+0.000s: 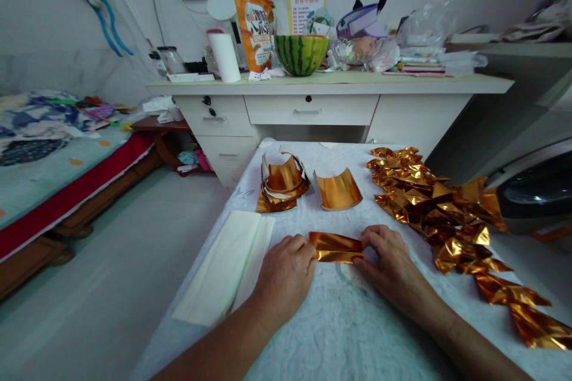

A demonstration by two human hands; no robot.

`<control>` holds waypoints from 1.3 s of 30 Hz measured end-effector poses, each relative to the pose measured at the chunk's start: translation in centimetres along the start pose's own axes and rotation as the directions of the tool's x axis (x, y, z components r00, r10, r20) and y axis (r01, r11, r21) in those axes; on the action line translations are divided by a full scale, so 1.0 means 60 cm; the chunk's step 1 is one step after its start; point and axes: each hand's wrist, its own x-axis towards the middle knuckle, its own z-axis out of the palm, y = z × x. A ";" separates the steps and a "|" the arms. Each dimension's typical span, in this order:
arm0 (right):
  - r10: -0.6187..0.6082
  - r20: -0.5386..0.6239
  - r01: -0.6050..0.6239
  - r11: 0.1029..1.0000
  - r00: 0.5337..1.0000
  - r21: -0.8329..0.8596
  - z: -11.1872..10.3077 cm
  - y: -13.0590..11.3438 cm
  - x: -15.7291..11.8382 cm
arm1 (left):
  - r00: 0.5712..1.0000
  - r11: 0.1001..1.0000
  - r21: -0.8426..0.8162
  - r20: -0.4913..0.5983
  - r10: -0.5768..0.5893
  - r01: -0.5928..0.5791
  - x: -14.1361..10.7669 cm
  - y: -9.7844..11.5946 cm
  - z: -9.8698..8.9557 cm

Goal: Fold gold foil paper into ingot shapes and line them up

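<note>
A strip of gold foil paper, folded lengthwise with a crease along it, lies flat between my hands on the cloth-covered table. My left hand is closed on its left end, the fingertips partly hidden behind the knuckles. At the right end, the thumb and fingers of my right hand pinch the edge. Just beyond, a single curved sheet of gold paper rests on the cloth. Left of that sheet stands a curled stack of gold paper with white edges. White paper sheets lie beside my left forearm.
Many folded gold foil pieces spread along the table's right side. Behind the table is a white desk holding a watermelon half, an orange snack bag and a white roll. A bed is at left, a washing machine at right.
</note>
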 end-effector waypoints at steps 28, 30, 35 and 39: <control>0.098 0.137 -0.167 0.682 0.986 0.713 -0.027 -0.008 -0.002 | 0.981 0.585 -0.804 -0.010 -0.195 0.108 0.010 -0.008 0.006; 0.139 0.173 -0.222 0.579 0.975 0.784 -0.025 -0.007 -0.004 | 0.980 0.562 -0.821 -0.010 -0.200 0.106 0.011 -0.006 0.007; 0.225 0.251 -0.322 0.380 0.942 0.867 -0.020 -0.006 -0.007 | 0.966 0.576 -0.814 -0.078 -0.248 0.082 0.012 -0.005 0.011; 0.284 0.232 -0.321 0.324 0.930 0.890 -0.014 -0.006 -0.008 | 0.884 0.758 -0.652 -0.354 -0.305 0.000 0.004 -0.002 0.012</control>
